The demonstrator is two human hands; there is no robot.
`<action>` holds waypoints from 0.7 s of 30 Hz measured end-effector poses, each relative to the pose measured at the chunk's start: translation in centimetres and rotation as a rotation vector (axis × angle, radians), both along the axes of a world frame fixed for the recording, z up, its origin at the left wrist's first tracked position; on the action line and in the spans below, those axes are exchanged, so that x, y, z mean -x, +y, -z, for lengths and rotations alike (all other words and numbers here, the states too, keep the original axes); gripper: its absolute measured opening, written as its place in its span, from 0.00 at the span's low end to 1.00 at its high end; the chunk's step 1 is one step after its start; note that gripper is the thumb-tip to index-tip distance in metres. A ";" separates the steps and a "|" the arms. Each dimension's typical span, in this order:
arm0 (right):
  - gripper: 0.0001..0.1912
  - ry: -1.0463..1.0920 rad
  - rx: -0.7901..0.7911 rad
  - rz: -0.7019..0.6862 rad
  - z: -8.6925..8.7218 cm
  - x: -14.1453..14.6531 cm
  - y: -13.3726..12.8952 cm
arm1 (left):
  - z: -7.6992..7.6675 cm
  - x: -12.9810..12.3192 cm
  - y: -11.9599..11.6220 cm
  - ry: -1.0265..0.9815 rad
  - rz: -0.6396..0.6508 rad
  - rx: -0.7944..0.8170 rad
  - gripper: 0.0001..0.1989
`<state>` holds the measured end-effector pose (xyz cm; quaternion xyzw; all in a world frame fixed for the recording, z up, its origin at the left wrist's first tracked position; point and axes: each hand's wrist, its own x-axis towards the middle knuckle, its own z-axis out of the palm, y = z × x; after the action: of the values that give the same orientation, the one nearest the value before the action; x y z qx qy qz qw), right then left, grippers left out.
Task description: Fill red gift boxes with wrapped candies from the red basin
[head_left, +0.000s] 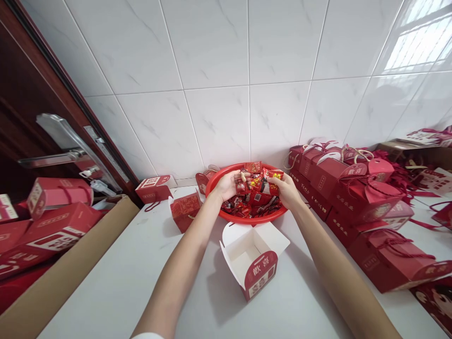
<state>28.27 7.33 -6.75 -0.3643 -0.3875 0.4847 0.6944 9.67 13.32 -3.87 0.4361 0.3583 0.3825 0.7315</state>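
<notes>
Over a red plastic basin full of red-wrapped candies, both my hands are at work. My left hand is palm up with its fingers curled around small red candy packets; a little pale piece that could be a peanut shows at its fingers. My right hand pinches red-and-gold candy packets at the basin's right side. Just in front of the basin stands an unfolded red-and-white gift box, its flaps up and its white inside bare.
Closed red gift boxes with cord handles are stacked along the right. Smaller red boxes stand left of the basin. A cardboard carton of red boxes is at the left, by a dark door with a metal handle. White tiles back the table.
</notes>
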 end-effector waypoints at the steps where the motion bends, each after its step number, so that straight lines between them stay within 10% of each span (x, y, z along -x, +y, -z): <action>1: 0.19 0.000 0.001 0.001 0.0 0.0 0.0 | -0.1 0.0 0.0 0.009 -0.002 0.008 0.15; 8: 0.20 -0.009 -0.022 0.002 -0.4 0.2 -0.4 | 0.4 0.2 -0.5 0.116 0.030 -0.157 0.12; 13: 0.19 -0.004 -0.021 0.014 -0.4 0.2 -0.3 | 1.7 -0.3 0.1 0.301 -0.189 -0.374 0.14; 21: 0.20 0.023 -0.005 0.036 -0.4 0.3 -0.2 | 1.2 -0.4 -0.2 0.331 -0.105 -0.292 0.11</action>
<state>27.96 7.16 -6.39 -0.3637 -0.3740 0.4754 0.7084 10.04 13.10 -5.07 0.5749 0.4366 0.3911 0.5710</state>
